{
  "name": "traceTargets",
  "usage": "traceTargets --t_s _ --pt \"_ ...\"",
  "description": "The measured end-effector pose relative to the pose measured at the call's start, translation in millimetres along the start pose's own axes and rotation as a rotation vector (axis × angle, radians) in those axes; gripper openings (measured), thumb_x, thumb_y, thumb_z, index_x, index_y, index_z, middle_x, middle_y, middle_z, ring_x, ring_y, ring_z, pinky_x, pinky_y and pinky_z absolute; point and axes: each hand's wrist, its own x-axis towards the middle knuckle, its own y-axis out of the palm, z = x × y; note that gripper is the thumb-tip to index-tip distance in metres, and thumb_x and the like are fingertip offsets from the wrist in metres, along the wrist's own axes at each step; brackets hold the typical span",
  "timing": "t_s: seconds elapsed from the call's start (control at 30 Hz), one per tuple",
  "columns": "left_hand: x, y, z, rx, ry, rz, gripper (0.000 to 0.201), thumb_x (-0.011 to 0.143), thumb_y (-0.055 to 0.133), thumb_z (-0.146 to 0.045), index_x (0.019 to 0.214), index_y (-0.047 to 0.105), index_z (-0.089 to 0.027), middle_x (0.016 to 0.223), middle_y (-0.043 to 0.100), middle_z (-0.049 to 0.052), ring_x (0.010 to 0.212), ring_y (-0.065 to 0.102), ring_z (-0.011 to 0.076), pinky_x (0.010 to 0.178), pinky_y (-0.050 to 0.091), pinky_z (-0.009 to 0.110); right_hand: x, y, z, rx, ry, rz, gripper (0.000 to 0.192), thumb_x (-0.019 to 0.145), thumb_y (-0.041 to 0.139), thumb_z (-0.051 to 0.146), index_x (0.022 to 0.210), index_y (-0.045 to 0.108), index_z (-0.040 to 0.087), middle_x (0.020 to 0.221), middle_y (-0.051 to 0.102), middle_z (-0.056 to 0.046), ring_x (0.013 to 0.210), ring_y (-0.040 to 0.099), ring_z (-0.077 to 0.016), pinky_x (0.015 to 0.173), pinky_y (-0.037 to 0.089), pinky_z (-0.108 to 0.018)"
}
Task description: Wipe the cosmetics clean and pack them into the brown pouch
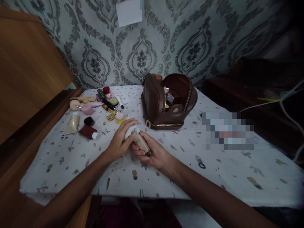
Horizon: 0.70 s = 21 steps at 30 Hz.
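The beige tube (142,143) lies slanted across the right hand (152,153), low over the middle of the bench (213,171), its dark cap end pointing toward the person. The right hand's grip is wrapped narrowly round the tube's body. The left hand (121,139) has its grip pinched on a white pad (131,130), which is pressed against the tube's upper end, so the two hands meet there.

Just behind the hands stands a brown zip pouch (166,101), open at the top, its flap thrown back. Inside it small items show, one shiny and one pale, but what they are cannot be told; a round gold snap sits on its front wall.

To the left on the patterned cloth lies a scatter of cosmetics: a dark red bottle (88,131) with a white cap on its side, a cream tube (72,124), a small black jar (88,120), a pink jar (87,109) and a yellow-based pot (120,117).
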Motion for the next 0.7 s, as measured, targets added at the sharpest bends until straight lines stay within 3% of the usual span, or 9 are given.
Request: traceTargets --t_s 0.17,0.27,0.37,0.53,0.7 --pt "0 0.4 2 -0.042 -0.172 -0.122 0.035 0.094 0.055 -0.041 0.12 0.061 -0.018 0.115 0.068 0.009 0.107 0.063 0.0223 0.098 0.045 0.034 0 2 -2 -0.051 0.012 0.005 0.049 0.1 0.036 0.051 0.072 0.054 0.014 0.056 0.054 0.0 0.039 0.04 -0.0048 0.031 0.022 -0.013" --pt "3 -1.0 8 -0.332 -0.361 -0.24 0.038 0.089 0.061 -0.05 0.114 0.063 -0.021 0.096 0.072 0.004 0.084 0.066 0.0179 0.072 0.05 0.026 -1 4 -2 -0.1 0.003 0.027 0.042 0.097 0.042 0.05 0.079 0.056 0.015 0.054 0.054 0.001 0.039 0.039 -0.0054 0.031 0.021 -0.013" --pt "8 -0.2 9 -0.66 -0.536 -0.282 0.043 0.079 0.07 -0.054 0.103 0.067 -0.017 0.078 0.071 0.002 0.067 0.062 0.0147 0.051 0.042 0.02 -2 4 -2 -0.111 0.001 0.046 0.042 0.098 0.041 0.051 0.082 0.056 0.015 0.053 0.053 0.001 0.038 0.038 -0.0057 0.03 0.021 -0.013" --pt "14 3.1 1 -0.91 -0.68 -0.248 0.036 0.078 0.074 -0.048 0.078 0.068 -0.013 0.065 0.066 0.0 0.053 0.052 0.0085 0.052 0.041 0.019 -2 3 -2 -0.087 -0.01 0.115 0.048 0.1 0.035 0.053 0.08 0.056 0.015 0.055 0.053 0.001 0.038 0.04 -0.0062 0.029 0.023 -0.014" --pt "13 6.5 -4 -1.028 -0.792 -0.268 0.037 0.078 0.076 -0.047 0.066 0.059 -0.016 0.052 0.053 -0.007 0.046 0.045 0.0064 0.051 0.041 0.019 -3 3 -1 -0.068 -0.092 0.147 0.046 0.101 0.032 0.049 0.093 0.06 0.013 0.057 0.054 0.001 0.038 0.039 -0.0064 0.03 0.025 -0.013"
